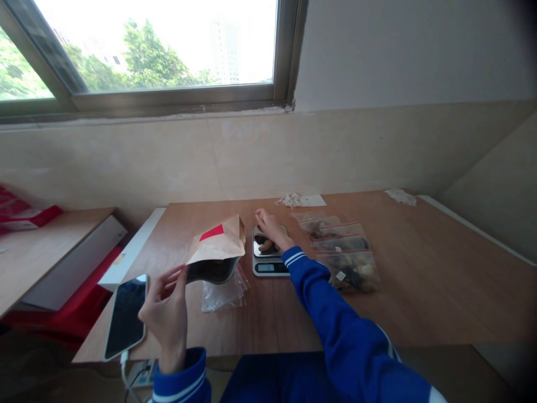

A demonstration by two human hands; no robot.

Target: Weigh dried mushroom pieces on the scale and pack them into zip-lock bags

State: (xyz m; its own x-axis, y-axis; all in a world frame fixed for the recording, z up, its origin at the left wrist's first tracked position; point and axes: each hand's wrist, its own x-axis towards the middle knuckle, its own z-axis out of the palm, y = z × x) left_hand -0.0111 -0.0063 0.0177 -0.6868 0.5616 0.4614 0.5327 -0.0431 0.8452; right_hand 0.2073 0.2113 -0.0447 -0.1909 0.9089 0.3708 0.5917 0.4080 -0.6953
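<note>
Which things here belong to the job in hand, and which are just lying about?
Likely in the job:
paper bag, held by the left hand
scale, under the right hand
dark pieces on the scale
filled plastic bags
flat clear bags

Probably just lying about:
phone
white card
pale scraps
red box

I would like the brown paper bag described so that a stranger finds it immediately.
Below the window, find the wooden table, and on it the silver scale with a small display. Just left of this scale, the left hand holds the paper bag by its open edge. It is opaque and light brown with a red patch, unlike the clear plastic bags lying nearby.
</note>
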